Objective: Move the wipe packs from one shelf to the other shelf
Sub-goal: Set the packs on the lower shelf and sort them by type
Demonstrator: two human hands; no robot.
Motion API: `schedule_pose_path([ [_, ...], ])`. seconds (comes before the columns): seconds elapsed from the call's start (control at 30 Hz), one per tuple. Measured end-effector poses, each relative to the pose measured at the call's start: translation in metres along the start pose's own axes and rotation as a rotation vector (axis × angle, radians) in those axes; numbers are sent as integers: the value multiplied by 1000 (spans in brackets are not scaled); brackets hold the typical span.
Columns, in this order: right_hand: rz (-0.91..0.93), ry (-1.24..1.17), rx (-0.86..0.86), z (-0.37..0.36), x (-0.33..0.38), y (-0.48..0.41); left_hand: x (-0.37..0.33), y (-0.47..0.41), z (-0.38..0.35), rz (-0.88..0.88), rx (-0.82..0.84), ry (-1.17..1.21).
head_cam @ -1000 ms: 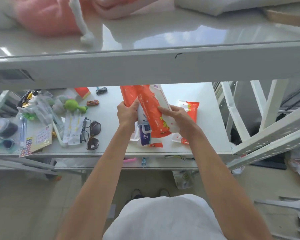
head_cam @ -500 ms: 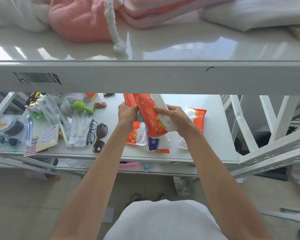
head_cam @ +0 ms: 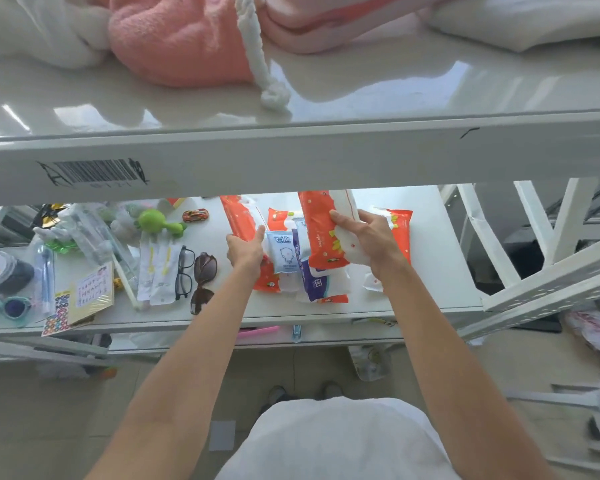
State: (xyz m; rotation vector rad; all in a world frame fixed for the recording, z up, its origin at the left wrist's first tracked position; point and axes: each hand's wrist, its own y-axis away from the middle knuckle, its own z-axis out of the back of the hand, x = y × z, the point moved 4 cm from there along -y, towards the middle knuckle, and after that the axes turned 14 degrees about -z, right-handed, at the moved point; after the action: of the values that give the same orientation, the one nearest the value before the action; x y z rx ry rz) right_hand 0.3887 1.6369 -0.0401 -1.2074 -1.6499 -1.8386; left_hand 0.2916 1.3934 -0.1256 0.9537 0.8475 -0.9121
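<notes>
Several wipe packs lie in a pile on the lower white shelf. My right hand grips a large orange and white wipe pack, held up on edge above the pile. My left hand grips another orange wipe pack by its lower end. Between my hands sits a small pale blue wipe pack, with a purple and white pack below it. One more orange pack lies behind my right hand. The upper shelf crosses the view above, hiding the packs' top ends.
On the lower shelf's left lie two pairs of glasses, a green toy, a toy car, sticker sheets and packaged items. Pink and white towels sit on the upper shelf. White rack frames stand at right.
My hands have moved apart, splitting the orange packs: the left holds one, the right the other. The small blue pack now shows between them. The camera tilted up.
</notes>
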Motion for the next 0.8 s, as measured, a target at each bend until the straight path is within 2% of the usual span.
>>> schedule_pose_path([
  [0.2, 21, -18, -173, 30, -10, 4, -10, -13, 28, -26, -72, 9],
  [0.37, 70, 8, -322, 77, -25, -5, -10, -7, 52, -11, -135, 230],
  [0.47, 66, 95, -473, 116, -41, -11, -34, 25, 42, -84, -32, 333],
  [0.6, 24, 199, -626, 169, -65, -15, -70, 81, 5, -229, 168, 325],
  [0.7, -23, 303, -670, 198, -77, -25, -84, 115, -24, -339, 270, 256],
  [0.8, -51, 372, -669, 212, -84, -43, -80, 142, -51, -377, 319, 178],
])
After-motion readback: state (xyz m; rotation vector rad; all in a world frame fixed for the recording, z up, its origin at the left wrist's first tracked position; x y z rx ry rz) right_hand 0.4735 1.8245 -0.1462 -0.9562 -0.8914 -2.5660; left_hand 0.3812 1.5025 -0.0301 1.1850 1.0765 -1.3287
